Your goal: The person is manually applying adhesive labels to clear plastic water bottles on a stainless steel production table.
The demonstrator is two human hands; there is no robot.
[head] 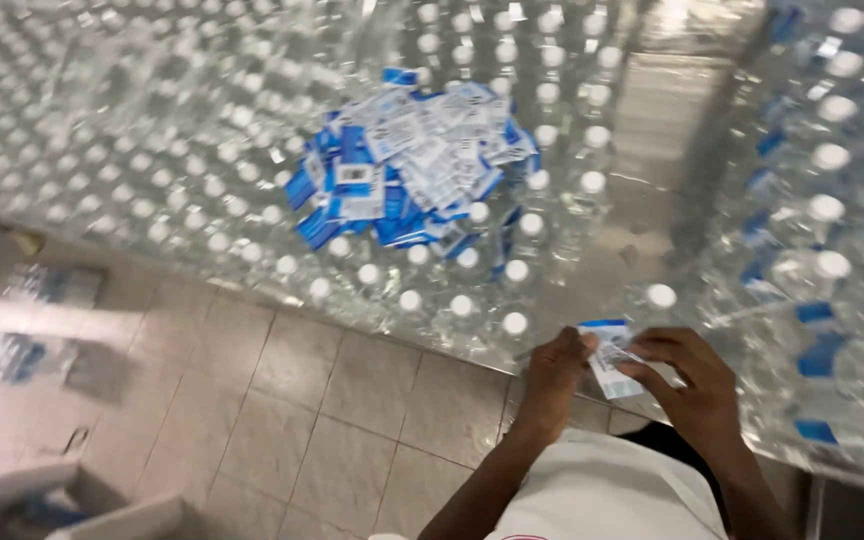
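Observation:
Both my hands hold one small blue-and-white paper label (607, 362) low in the head view. My left hand (552, 380) pinches its left edge, my right hand (687, 385) grips its right side. Just beyond them, a loose pile of the same blue-and-white labels (407, 165) lies on top of a wide block of clear plastic water bottles with white caps (202, 150). A single bottle with a white cap (660, 297) stands close above my hands.
More wrapped bottles with blue labels (832, 230) are stacked at the right. A beige tiled floor (282, 400) lies below at the left, with bottle packs (47, 285) on it and a white bin edge (72, 500) at the bottom left.

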